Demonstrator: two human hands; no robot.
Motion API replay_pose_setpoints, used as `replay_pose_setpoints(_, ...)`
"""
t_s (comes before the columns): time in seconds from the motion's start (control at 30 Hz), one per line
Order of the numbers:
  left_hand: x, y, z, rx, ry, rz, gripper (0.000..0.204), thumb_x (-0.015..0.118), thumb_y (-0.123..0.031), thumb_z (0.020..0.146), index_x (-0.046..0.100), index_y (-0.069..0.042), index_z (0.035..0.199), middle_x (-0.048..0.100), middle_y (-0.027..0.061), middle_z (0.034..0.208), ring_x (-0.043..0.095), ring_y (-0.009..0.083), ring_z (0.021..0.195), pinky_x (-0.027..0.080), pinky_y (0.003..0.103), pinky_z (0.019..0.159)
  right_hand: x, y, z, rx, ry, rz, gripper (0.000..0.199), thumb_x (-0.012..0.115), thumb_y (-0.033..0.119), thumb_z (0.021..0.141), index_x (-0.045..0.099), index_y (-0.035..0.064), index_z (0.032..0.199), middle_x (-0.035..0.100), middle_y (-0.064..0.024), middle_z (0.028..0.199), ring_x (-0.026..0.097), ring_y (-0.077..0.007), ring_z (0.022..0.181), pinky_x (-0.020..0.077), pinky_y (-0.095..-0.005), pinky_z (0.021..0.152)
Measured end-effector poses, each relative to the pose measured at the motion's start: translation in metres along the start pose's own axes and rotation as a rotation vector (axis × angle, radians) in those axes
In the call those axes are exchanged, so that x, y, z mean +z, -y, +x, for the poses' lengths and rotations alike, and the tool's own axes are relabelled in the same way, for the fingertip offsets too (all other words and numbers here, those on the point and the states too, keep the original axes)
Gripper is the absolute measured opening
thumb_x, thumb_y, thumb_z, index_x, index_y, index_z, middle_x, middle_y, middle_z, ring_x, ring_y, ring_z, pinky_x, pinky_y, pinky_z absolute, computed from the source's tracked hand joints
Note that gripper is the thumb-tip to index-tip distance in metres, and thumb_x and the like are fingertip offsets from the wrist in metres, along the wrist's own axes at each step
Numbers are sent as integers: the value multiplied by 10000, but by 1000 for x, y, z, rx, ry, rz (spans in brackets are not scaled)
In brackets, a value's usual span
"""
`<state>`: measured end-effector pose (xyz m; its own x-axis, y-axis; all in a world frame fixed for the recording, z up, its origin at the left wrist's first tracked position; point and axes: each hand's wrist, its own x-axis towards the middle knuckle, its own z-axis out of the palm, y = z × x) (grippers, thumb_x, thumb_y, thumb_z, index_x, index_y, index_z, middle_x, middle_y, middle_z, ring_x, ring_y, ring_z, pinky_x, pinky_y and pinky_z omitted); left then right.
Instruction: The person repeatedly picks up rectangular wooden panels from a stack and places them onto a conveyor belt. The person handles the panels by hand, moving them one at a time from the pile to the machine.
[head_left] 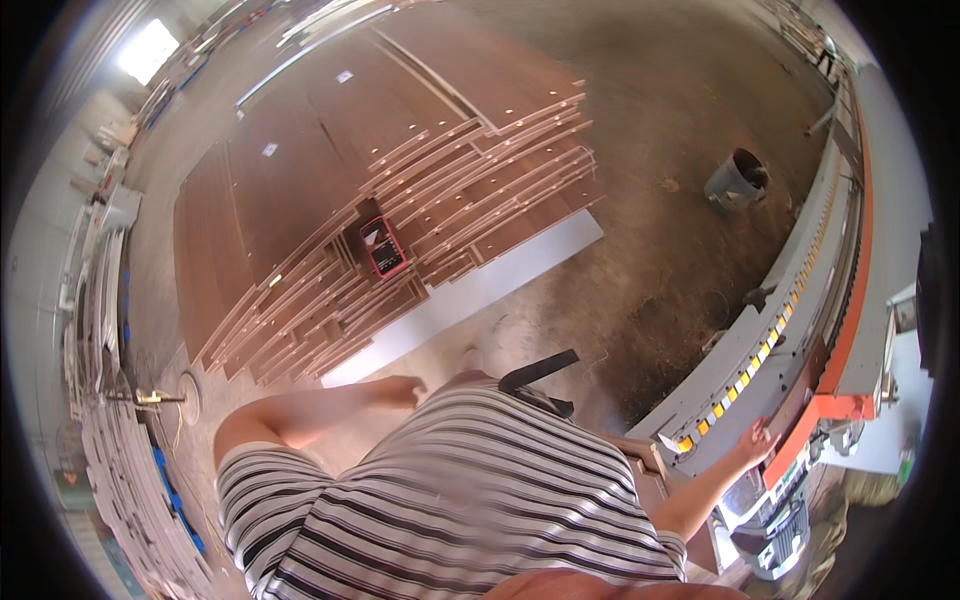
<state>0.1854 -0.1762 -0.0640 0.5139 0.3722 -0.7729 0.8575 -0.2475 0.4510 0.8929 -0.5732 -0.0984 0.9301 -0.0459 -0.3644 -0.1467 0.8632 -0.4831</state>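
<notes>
Along your far left, pale panels (110,470) lean in a long row against the wall. Next to them, brown wooden boards (400,200) lie stacked on the floor (650,260), their light edges fanned out in steps, with a small red and black device (384,246) lying on top near the middle of the pile and a long white board (480,290) along its near edge. Your left hand (405,390) hangs low in front of your striped shirt (450,500), above the floor just short of that white board, holding nothing; I cannot tell how its fingers lie. Farther right, a dark bucket (737,180) stands alone on the floor. Your right hand (755,440) is well apart from the left, fingers loosely spread, touching the edge of the long grey and orange machine (800,300) that curves down the right side.
</notes>
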Motion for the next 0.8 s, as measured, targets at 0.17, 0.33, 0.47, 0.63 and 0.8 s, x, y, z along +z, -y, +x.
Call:
replay_pose_setpoints(0.17,-8,-41,1,-21,-59,-273,351,496,-261,891,531,-98,1201,603,191,1080,562,306,1039,425,367,890,-15,4,-15,-59,-89,214,527,612,-14,799,381,-59,1270,367,-190,1378,360,-319,1268,386,-455,1032)
replay_pose_setpoints(0.33,-59,-139,-40,183,15,-133,362,484,-306,910,535,-95,1200,607,170,1089,563,299,1040,425,362,897,-42,15,-47,-90,-16,145,525,573,-63,801,378,-96,1288,427,-208,1341,432,-330,1231,377,-430,1048)
replay_pose_setpoints(0.47,-23,-82,42,372,9,-53,359,467,-310,916,541,-76,1178,599,166,1110,559,313,1050,424,366,908,-42,3,-102,-109,-26,71,478,566,-34,822,404,-114,1265,447,-211,1323,463,-309,1209,360,-384,1064)
replay_pose_setpoints(0.63,-18,-83,99,491,-132,-88,328,460,-276,921,540,-36,1129,607,173,1053,582,297,988,440,361,878,-86,2,-152,-54,175,-137,505,555,67,871,372,-53,1326,424,-134,1374,447,-224,1241,443,-203,892)
replay_pose_setpoints(0.8,-56,-154,96,654,46,-361,280,449,-240,958,538,-14,1098,607,66,902,586,141,811,461,279,788,-14,-53,-299,79,167,-240,488,475,123,937,317,2,1383,389,-52,1422,397,-101,1279,200,-121,492)
